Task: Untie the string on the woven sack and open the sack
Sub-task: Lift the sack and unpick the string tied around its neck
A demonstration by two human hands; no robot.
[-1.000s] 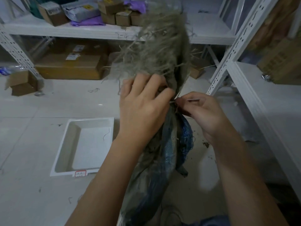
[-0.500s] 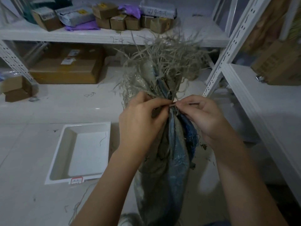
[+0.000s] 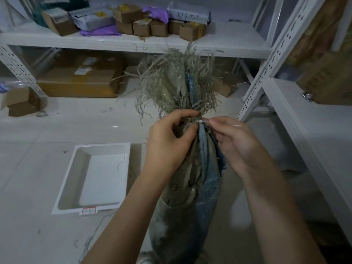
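A grey and blue woven sack (image 3: 192, 187) stands upright on the floor in front of me, its neck bunched tight and its frayed top (image 3: 177, 79) fanning out above. A thin white string (image 3: 202, 121) circles the neck. My left hand (image 3: 169, 145) holds the neck from the left, thumb and fingers pinched at the tie. My right hand (image 3: 236, 147) pinches the string's end just right of the neck.
A white plastic tray (image 3: 76, 180) lies on the floor to the left. White metal shelving (image 3: 133, 42) with cardboard boxes (image 3: 80, 80) runs along the back, and another shelf unit (image 3: 314, 134) stands close on the right. Loose threads lie on the floor.
The sack's top has dropped lower and farther from the camera. My left hand shifted from covering the neck to pinching at the tie; my right hand stays on the string.
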